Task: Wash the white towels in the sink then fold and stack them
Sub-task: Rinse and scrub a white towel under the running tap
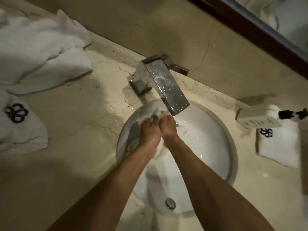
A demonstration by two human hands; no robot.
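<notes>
A wet white towel (150, 110) is bunched up in the round white sink (208, 140), just under the chrome faucet (166, 85). My left hand (150, 130) and my right hand (168, 127) sit side by side at the sink's far edge, both gripping the towel with curled fingers. Part of the cloth hangs out below my wrists. A pile of crumpled white towels (38, 52) lies on the counter at the far left. A white towel with a dark flower logo (20, 124) lies below that pile.
The marble counter (80, 130) surrounds the sink, wet near the faucet base. On the right, a folded white logo towel (280, 144) carries a soap dispenser bottle (260, 119) lying across it. The sink drain (170, 203) is near me. A mirror frame (250, 30) runs along the far right.
</notes>
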